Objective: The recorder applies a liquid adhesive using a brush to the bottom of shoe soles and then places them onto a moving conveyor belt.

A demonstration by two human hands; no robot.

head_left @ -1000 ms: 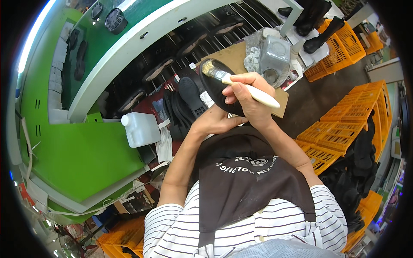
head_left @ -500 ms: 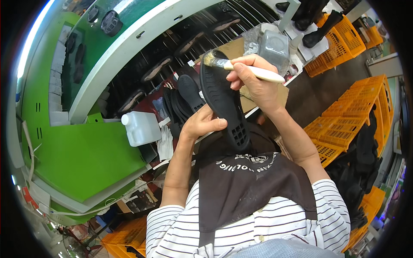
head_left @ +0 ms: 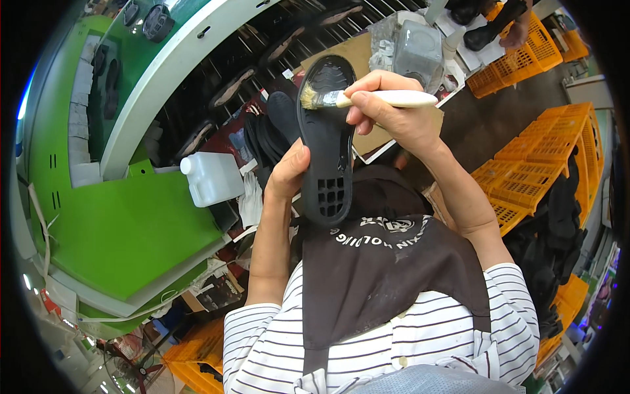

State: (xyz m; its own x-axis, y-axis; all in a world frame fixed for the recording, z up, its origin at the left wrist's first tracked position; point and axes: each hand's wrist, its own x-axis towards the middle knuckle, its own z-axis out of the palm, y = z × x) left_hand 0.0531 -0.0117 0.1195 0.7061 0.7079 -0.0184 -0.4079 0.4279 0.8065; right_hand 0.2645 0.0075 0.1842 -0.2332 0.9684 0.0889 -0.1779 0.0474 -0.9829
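My left hand [head_left: 289,172] grips a black shoe sole [head_left: 326,148] by its left edge, thumb on the near face and the other fingers hidden behind. The sole stands nearly upright, its grid of square hollows at the lower end and a wet-looking sheen at the upper end. In my right hand [head_left: 388,111] is a paintbrush [head_left: 400,98] with a white handle, pinched near its metal collar. Its pale bristles touch the left side of the sole's upper part. More black soles [head_left: 262,134] are stacked just beyond my left hand.
A white plastic jug [head_left: 213,178] and a white glove [head_left: 250,200] lie left of my arm. Beyond the sole, a rack [head_left: 262,59] carries several soles. A clear square container [head_left: 418,56] stands at the far right. Orange crates [head_left: 531,171] line the right side, where another person's hand [head_left: 517,29] shows.
The sole has turned more upright and faces me more fully. My brush has moved slightly down and left, onto its inner face. Another person's hand has appeared at the upper right.
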